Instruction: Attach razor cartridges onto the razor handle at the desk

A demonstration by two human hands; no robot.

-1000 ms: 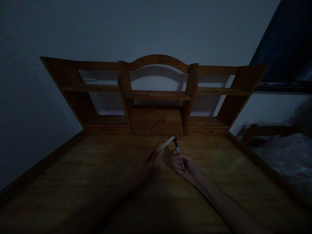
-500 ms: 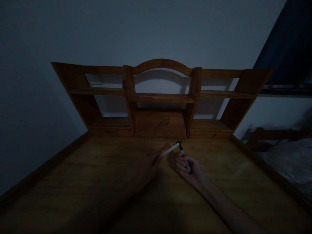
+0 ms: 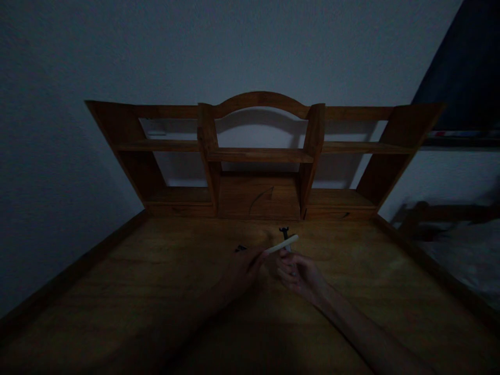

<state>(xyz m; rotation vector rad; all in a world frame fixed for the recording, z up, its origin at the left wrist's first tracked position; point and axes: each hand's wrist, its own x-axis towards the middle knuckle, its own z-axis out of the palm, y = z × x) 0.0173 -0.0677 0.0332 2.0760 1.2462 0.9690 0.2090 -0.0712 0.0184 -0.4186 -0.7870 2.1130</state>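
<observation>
My left hand [image 3: 242, 271] pinches a thin, pale, flat stick [image 3: 284, 244] that points up and to the right. My right hand [image 3: 301, 274] is closed around the light handle of a slim tool with a black forked head [image 3: 285, 232]. What kind of tool it is, I cannot make out. The stick crosses in front of the tool just below its head; whether they touch is not clear. Beside my left hand, a small black piece [image 3: 241, 248] lies on the wooden desk [image 3: 164, 276].
A wooden shelf unit [image 3: 260, 155] with several compartments stands along the desk's back edge, against the wall [image 3: 250, 47]. Raised wooden rims border the desk at left and right. Beyond the right rim is a wooden bed frame [image 3: 453, 212]. The room is dim.
The stick's tip has shifted right and down from the tool's black head to across its neck. The tool now stands more upright. More of the small black piece by my left hand shows.
</observation>
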